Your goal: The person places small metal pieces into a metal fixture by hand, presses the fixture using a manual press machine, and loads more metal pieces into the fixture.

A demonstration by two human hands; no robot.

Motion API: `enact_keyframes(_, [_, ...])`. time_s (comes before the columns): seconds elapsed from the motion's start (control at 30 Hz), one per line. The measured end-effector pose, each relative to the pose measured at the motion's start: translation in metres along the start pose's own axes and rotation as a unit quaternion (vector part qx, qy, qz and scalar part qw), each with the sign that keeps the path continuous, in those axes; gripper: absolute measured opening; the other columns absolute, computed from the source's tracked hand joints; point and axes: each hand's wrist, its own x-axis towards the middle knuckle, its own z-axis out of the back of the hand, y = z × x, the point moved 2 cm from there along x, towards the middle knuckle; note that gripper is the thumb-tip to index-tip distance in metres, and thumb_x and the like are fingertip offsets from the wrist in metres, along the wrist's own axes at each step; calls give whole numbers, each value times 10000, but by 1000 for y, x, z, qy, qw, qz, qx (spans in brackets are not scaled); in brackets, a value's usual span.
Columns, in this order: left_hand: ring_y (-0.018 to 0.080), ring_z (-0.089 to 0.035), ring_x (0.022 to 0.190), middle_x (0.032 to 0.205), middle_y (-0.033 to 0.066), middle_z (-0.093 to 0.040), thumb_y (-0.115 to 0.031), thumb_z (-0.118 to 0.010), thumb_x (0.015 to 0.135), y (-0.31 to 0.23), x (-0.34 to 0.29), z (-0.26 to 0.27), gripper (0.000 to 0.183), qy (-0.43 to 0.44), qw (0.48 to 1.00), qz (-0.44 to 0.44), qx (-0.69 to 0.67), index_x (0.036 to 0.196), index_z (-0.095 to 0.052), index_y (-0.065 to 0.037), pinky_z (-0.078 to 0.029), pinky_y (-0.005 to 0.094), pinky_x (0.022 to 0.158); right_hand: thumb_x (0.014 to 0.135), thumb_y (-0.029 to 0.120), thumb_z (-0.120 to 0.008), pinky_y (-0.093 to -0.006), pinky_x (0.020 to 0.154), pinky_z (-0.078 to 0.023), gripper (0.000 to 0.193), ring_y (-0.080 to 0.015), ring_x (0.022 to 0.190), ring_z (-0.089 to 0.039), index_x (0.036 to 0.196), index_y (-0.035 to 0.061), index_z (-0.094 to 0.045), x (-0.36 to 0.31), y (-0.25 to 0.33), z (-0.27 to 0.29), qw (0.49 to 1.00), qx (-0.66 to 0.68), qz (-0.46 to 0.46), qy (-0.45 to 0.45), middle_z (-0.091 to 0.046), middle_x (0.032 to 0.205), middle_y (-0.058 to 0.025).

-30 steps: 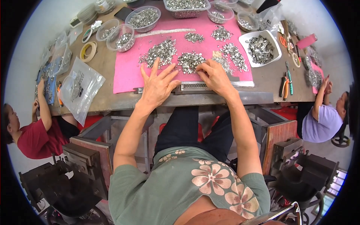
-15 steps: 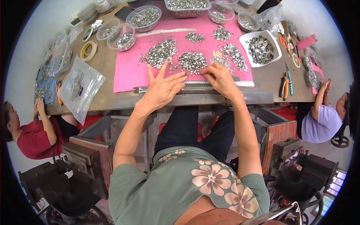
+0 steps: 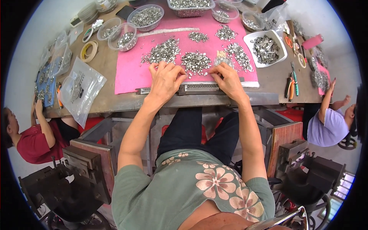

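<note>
My left hand (image 3: 165, 80) rests at the near side of the pink mat (image 3: 128, 74), fingers curled and the tips bent down by small loose silvery pieces. My right hand (image 3: 229, 82) is pinched over the mat; what its fingertips hold, if anything, is too small to make out. Between the hands lies a heap of small silvery metal pieces (image 3: 196, 62), a few of them strayed toward me. Just below it, along the table edge, runs a slotted metal strip (image 3: 201, 88), close to both wrists. A bigger heap of pieces (image 3: 163, 51) sits beyond my left hand.
A white square bowl (image 3: 281, 57) of pieces stands right, pliers (image 3: 292, 86) beside it. Clear tubs (image 3: 146, 19) of pieces line the back. Left are a tape roll (image 3: 89, 51) and a plastic bag (image 3: 88, 86). Co-workers (image 3: 36, 138) sit at both sides.
My left hand has gone from spread fingers over the metal strip to curled fingers near the middle heap. My right hand has barely shifted. The right-hand co-worker's hands have moved apart.
</note>
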Motion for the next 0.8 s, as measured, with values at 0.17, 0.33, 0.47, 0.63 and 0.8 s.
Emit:
enact_keyframes(0.17, [218, -566, 930, 863, -4, -649, -206, -758, 860, 7, -1, -7, 92, 7, 1000, 20, 6, 904, -708, -142, -314, 478, 950, 878, 23, -716, -350, 652, -491, 119, -223, 715, -606, 997, 32, -724, 0, 2, -2, 1000, 2, 3, 1, -598, 839, -96])
enact_keyframes(0.33, [220, -568, 935, 860, 2, -645, -197, -760, 852, 15, -3, 0, 88, -8, 999, 19, 31, 909, -714, -148, -319, 489, 950, 868, 38, -734, -353, 643, -490, 107, -227, 708, -605, 973, 27, -726, 3, 8, -7, 1000, -4, 12, 1, -595, 826, -98])
enact_keyframes(0.47, [217, -572, 944, 861, 1, -637, -183, -757, 850, 18, -7, 10, 84, -6, 997, 18, 76, 921, -721, -156, -321, 487, 955, 862, 35, -732, -355, 637, -491, 95, -227, 702, -605, 955, 23, -725, 5, 7, -9, 999, -29, 17, 1, -592, 814, -96])
enact_keyframes(0.63, [196, -573, 900, 836, -15, -618, -199, -746, 875, 9, -2, 9, 83, -36, 999, 14, 33, 947, -729, -161, -316, 461, 987, 853, 10, -704, -364, 623, -487, 82, -245, 677, -601, 933, 26, -711, 7, 8, -12, 998, -51, 32, -9, -594, 808, -103])
enact_keyframes(0.8, [188, -572, 902, 845, -15, -615, -204, -738, 884, 8, 2, -7, 77, -11, 1000, -7, 10, 949, -727, -164, -307, 451, 976, 855, 25, -705, -395, 652, -485, 78, -277, 716, -603, 931, 42, -707, 8, 13, -11, 996, -67, 58, -16, -590, 805, -109])
